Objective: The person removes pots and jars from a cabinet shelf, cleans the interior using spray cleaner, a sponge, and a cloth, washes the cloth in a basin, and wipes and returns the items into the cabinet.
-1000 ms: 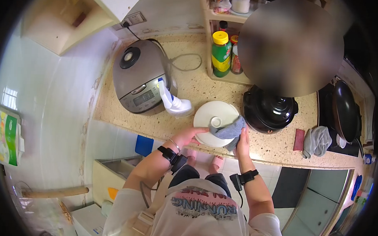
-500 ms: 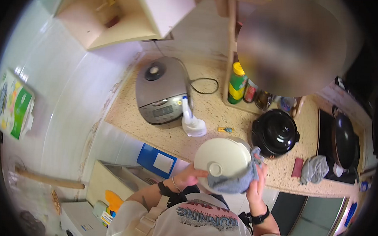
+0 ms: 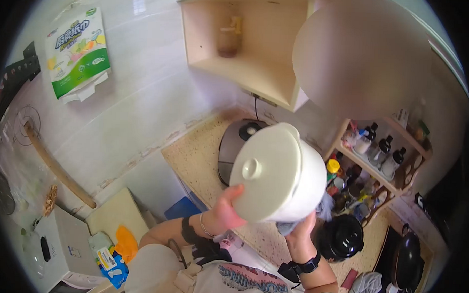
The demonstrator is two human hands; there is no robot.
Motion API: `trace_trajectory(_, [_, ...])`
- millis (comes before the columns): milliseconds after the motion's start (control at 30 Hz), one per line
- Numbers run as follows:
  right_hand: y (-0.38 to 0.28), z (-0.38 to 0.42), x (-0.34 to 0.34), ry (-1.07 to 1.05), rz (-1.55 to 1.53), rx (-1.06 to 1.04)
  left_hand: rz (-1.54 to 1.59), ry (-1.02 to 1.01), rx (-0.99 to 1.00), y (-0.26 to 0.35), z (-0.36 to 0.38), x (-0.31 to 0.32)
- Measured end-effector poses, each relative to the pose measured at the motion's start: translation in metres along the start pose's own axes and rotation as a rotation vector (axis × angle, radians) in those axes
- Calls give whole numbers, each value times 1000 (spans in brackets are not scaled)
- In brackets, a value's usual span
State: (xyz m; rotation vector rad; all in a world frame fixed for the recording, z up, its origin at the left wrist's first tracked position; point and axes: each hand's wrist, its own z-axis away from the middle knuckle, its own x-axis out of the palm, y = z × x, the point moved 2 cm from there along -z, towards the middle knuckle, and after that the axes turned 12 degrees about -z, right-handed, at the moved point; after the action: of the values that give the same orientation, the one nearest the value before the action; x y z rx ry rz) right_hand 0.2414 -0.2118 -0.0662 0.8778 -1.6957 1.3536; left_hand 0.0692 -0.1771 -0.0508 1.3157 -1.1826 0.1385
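Note:
A white lidded pot (image 3: 311, 183) is held up in front of me, tilted, its round-knobbed lid (image 3: 261, 191) facing me. My left hand (image 3: 224, 210) grips its lower left edge, the thumb lying on the lid's rim. Beneath the pot's right side, my right hand (image 3: 302, 234) supports it with a grey-blue cloth (image 3: 324, 207) between palm and pot; its fingers are partly hidden. Behind the pot stands a grey rice cooker (image 3: 233, 149), partly covered from view.
An open wall cabinet (image 3: 247, 80) with a jar inside hangs above the counter (image 3: 190, 150). At right are a wooden rack (image 3: 370, 172) of bottles, a black lidded pot (image 3: 342, 238), a crumpled grey cloth (image 3: 366, 285) and a frying pan (image 3: 408, 261) on the stove.
Both hands have raised the white pot from low over the counter and tilted it, so its side now shows. The cloth has gone from the lid's front to beneath the pot. My view has tipped upward.

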Motion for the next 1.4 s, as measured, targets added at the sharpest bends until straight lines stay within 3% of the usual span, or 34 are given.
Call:
trace_trajectory(67, [11, -30, 19, 32, 135, 18, -22, -24, 3, 42, -10, 3])
trace_trajectory(133, [13, -56, 49, -151, 168, -37, -78, -39, 48, 85, -24, -8])
trace_trajectory(200, [15, -82, 73, -55, 645, -94, -159, -45, 138, 127, -42, -22])
trace_trajectory(233, [25, -105, 63, -127, 783, -191, -201, -17, 102, 149, -53, -30])
trace_trajectory(333, [54, -138, 117, -3, 649, -145, -365, 31, -16, 214, -94, -54])
trace_trajectory(367, [71, -161, 110, -49, 411, -128, -444, 18, -61, 233, -111, -61])
trace_trajectory(533, [97, -207, 124, -26, 202, -136, -794, 39, -354, 296, -189, -79])
trace_trajectory(1067, [98, -215, 121, -40, 244, -205, -1469, -294, -786, 318, -305, -70])
trace_trajectory(1167, [100, -214, 120, -15, 241, -238, -1543, -330, -701, 318, -305, -70])
trace_trajectory(1267, [103, -215, 118, 2, 225, -240, -1392, -296, -519, 305, -318, -88])
trace_trajectory(1367, [102, -215, 115, -3, 232, -213, -1081, -163, -219, 301, -300, -96])
trace_trajectory(1400, [100, -214, 112, -9, 251, -212, -1231, -126, -31, 295, -286, -95])
